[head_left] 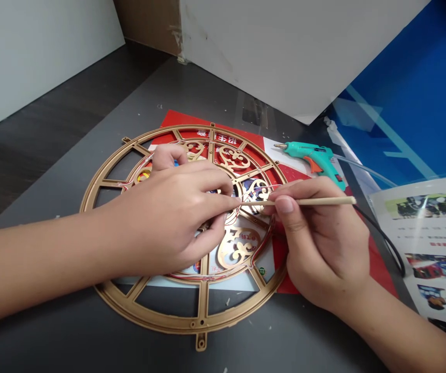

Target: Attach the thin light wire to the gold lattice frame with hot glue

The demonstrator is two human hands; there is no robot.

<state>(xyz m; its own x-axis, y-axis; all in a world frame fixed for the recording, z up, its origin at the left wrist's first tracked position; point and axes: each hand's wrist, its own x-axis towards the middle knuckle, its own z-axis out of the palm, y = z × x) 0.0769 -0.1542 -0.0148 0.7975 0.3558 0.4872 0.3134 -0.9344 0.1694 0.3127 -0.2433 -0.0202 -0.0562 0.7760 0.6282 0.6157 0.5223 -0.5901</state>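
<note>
Closest to us, the left forearm comes in low over the grey table. The left hand lies on the gold frame — a big round wheel w/ spokes & curly shapes inside. Its thumb & fingertips are squeezed together right at the mid of the wheel, where the stick's tip ends. Can't tell if a tiny bit is caught between them; too small to see. The frame lies flat on a red sheet, near the table's middle.

Next, the stick — thin, pale wood, nearly level. The right hand grips it tight between thumb & fingers, like a pencil, tip pointing left into the curly gold part.

Step in hand, prob.: poking or pressing something small into place at the wheel's middle. A good next push would need a slow, steady tip & the left hand holding the frame down, as the gold curls look thin.

Further right, a green glue gun lies on its side, nobody touching it, w/ a black cord running past the right hand. Photo pages sit at the far right.
</note>
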